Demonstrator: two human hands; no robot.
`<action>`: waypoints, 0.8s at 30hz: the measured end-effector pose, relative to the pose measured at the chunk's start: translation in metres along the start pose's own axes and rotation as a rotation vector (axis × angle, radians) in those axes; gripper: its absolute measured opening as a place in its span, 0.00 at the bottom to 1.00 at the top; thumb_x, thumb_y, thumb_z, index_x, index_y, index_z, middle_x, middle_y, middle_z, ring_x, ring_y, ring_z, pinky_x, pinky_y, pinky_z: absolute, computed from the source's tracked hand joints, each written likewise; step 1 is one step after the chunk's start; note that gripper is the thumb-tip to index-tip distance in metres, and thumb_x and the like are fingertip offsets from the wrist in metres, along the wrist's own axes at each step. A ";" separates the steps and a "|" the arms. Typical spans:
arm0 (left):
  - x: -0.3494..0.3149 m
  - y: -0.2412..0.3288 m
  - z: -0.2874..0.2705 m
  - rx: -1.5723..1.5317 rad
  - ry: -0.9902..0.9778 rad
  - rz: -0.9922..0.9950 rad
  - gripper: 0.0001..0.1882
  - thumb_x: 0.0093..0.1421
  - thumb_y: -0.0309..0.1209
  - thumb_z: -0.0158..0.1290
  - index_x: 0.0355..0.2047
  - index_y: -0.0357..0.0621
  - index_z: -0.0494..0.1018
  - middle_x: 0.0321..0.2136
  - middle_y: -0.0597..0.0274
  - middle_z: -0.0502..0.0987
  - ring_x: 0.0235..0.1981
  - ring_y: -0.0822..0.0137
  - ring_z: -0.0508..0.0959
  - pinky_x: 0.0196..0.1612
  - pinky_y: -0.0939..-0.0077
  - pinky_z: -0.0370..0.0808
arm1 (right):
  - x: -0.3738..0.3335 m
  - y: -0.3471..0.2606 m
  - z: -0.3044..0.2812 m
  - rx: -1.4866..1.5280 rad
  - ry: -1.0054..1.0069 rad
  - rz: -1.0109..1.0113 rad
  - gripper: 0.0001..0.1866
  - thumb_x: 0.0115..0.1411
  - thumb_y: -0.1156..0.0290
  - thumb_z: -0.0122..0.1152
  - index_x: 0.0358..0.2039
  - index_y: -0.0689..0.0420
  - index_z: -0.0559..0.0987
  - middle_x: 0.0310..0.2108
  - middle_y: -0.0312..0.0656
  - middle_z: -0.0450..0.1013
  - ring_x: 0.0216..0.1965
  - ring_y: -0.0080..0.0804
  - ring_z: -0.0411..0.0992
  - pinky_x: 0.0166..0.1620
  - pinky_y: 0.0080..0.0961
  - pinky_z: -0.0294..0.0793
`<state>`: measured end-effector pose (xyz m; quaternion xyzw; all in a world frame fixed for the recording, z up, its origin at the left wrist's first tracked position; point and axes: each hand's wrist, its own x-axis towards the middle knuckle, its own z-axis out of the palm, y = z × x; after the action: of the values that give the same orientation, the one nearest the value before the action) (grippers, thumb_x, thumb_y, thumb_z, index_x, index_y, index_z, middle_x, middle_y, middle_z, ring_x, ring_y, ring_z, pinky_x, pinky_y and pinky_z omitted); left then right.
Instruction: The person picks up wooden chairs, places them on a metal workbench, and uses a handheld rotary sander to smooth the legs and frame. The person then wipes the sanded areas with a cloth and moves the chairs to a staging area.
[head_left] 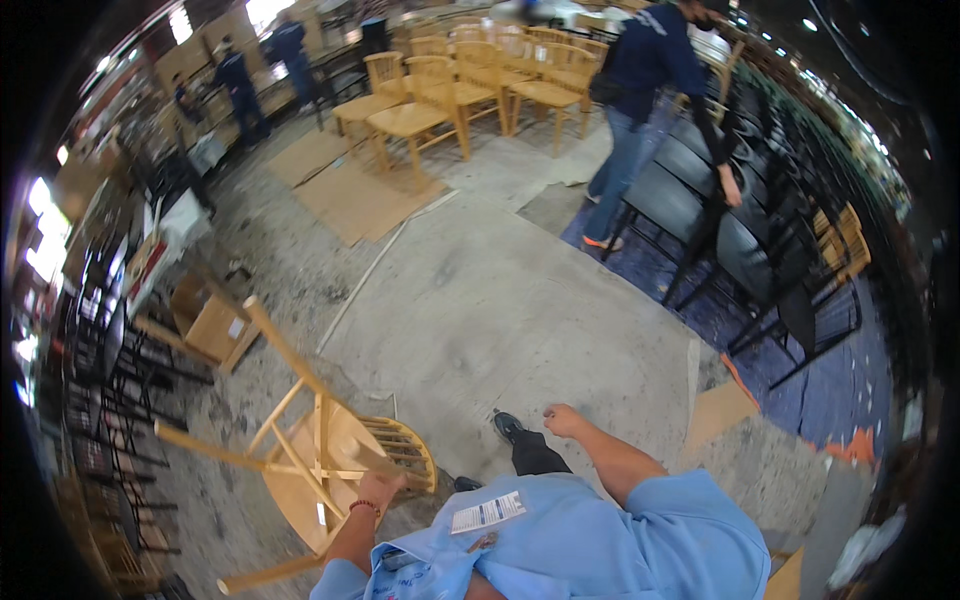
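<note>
A light wooden chair (345, 435) hangs tipped over at my left side, its legs pointing up and out and its slatted back (405, 450) low toward the floor. My left hand (378, 490), with a beaded bracelet at the wrist, is closed round one of its legs. A small white label sits on the underside of the seat. Out in front of my body, my right hand (567, 421) is loosely curled, and I see nothing in it.
Several light wooden chairs (420, 115) stand ahead beside flat cardboard (350, 200). A person in dark blue (640, 70) reaches over black chairs (740, 245) on a blue sheet (645, 270) at right. Cardboard boxes (205, 320) and dark chairs (115, 400) line the left.
</note>
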<state>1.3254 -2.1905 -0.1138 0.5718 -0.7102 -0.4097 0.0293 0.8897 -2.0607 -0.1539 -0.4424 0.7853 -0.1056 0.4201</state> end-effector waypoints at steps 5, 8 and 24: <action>0.105 0.102 -0.076 -0.203 0.186 0.125 0.22 0.54 0.42 0.62 0.34 0.31 0.77 0.31 0.52 0.82 0.35 0.65 0.80 0.37 0.66 0.74 | -0.068 0.149 0.013 0.047 0.139 0.079 0.18 0.55 0.67 0.54 0.44 0.59 0.81 0.33 0.51 0.78 0.27 0.39 0.77 0.34 0.32 0.79; 0.076 0.104 -0.162 -0.354 0.460 0.072 0.18 0.59 0.41 0.57 0.32 0.35 0.76 0.26 0.61 0.77 0.26 0.68 0.73 0.30 0.69 0.71 | -0.113 0.143 0.013 0.533 0.121 0.480 0.17 0.57 0.67 0.55 0.43 0.62 0.80 0.31 0.49 0.77 0.26 0.38 0.77 0.29 0.33 0.77; -0.074 0.365 -0.158 -0.330 0.434 0.063 0.22 0.67 0.48 0.47 0.24 0.44 0.71 0.12 0.72 0.62 0.14 0.76 0.60 0.16 0.79 0.53 | -0.001 0.086 -0.117 1.232 0.100 0.202 0.33 0.62 0.43 0.54 0.60 0.52 0.69 0.53 0.44 0.71 0.49 0.38 0.74 0.47 0.36 0.77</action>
<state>1.1437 -2.2116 0.2471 0.6116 -0.6283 -0.3864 0.2862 0.7496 -2.0335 -0.1258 -0.0371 0.6368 -0.5192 0.5688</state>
